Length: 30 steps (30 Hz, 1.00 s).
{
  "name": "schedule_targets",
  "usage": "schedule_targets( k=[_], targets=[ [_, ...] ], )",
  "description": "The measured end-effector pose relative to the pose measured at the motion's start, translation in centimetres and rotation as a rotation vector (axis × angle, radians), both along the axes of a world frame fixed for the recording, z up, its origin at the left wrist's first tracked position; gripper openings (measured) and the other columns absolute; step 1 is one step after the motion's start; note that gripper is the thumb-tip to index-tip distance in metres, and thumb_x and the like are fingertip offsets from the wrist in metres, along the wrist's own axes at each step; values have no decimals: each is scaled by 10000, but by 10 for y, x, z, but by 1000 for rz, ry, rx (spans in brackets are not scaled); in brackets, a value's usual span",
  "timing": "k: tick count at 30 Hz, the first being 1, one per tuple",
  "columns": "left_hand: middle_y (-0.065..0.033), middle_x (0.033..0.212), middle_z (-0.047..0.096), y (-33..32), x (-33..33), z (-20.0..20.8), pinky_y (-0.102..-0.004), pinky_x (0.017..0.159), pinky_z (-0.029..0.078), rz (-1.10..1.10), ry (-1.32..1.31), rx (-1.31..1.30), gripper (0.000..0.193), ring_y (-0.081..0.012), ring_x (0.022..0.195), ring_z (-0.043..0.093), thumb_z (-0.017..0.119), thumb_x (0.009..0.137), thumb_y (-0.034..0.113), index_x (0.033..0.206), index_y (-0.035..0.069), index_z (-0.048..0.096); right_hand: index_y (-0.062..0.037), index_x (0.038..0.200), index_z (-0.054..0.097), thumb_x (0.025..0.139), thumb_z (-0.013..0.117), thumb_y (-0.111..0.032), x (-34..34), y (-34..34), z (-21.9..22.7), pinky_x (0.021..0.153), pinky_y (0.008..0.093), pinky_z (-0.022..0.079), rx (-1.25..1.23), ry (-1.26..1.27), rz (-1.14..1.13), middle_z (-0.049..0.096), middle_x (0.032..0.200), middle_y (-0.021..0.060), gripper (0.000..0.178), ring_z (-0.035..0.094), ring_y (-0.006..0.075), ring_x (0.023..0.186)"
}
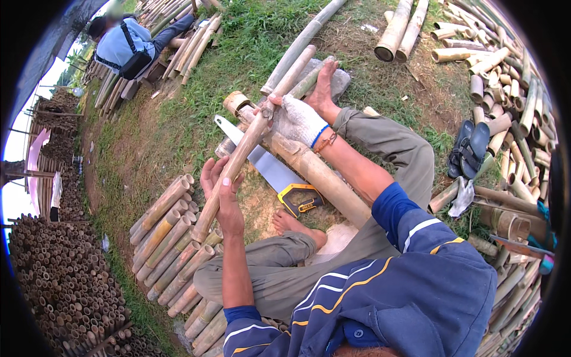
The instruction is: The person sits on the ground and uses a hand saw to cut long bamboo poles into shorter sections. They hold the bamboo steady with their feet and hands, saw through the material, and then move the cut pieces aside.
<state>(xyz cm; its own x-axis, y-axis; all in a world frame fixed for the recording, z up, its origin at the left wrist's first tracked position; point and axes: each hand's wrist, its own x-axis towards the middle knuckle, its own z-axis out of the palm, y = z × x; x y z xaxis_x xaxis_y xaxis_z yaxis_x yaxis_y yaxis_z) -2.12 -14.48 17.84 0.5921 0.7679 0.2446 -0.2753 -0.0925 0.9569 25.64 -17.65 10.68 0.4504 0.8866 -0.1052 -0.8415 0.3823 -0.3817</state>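
A long bamboo pole slants across in front of me, from beside my left knee up toward the grass. My bare left hand is closed around its lower part, thumb on top. In a white knit glove, my right hand grips the same pole higher up, its fingertips at a node. Beneath the pole lies a handsaw with a yellow and black handle, its blade pointing up and left. Beside the saw, a thicker bamboo pole runs down to my right leg. My right foot presses near another bamboo length.
Stacked bamboo pieces lie left of my legs, with a large pile of cut tubes farther left. More cut bamboo and black sandals are at right. A grey stone sits by my foot. Another person sits at far left.
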Motion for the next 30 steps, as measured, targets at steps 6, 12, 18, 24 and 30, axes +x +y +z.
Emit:
schedule_targets(
  k=[6, 12, 18, 24, 30],
  targets=[
    [-142, 1415, 668, 39, -3, -63, -287, 959, 639, -18, 9, -407, 447, -266, 1249, 727, 671, 1106, 193, 1495, 23, 530, -77, 1176, 550, 1051, 690, -114, 103, 16, -65, 892, 539, 606, -210, 182, -238, 616, 1132, 150, 192, 719, 392, 992],
    [-137, 1312, 710, 53, 40, -94, -257, 888, 642, 25, 166, -387, 493, -230, 1165, 756, 727, 1070, 150, 1495, -24, 544, -73, 1046, 539, 1050, 582, -48, 144, 14, -110, 919, 603, 603, -175, 196, -282, 595, 928, 98, 50, 690, 329, 838],
    [-151, 1248, 736, 86, 28, -124, -259, 852, 636, 135, 277, -260, 523, -213, 1066, 776, 747, 1060, 165, 1494, -56, 555, -133, 1028, 593, 1050, 589, -120, 110, 34, -96, 1031, 588, 521, -418, -27, -206, 643, 944, 64, 26, 680, 287, 908],
    [-35, 934, 729, 93, 55, -129, -254, 671, 535, 94, 513, 103, 442, -90, 764, 657, 816, 1003, 182, 1373, -30, 701, -94, 1027, 617, 1014, 639, -140, 162, 17, -128, 1070, 645, 514, -415, -28, -331, 664, 922, 90, 52, 703, 313, 908],
    [-56, 755, 678, 102, 33, -111, -351, 648, 499, 221, 861, 372, 414, -154, 671, 577, 889, 905, 302, 1257, 99, 810, -55, 1300, 609, 1018, 705, -470, 151, 21, -134, 652, 403, 668, -960, -473, -65, 688, 1133, 172, 511, 753, 325, 816]
  ],
)
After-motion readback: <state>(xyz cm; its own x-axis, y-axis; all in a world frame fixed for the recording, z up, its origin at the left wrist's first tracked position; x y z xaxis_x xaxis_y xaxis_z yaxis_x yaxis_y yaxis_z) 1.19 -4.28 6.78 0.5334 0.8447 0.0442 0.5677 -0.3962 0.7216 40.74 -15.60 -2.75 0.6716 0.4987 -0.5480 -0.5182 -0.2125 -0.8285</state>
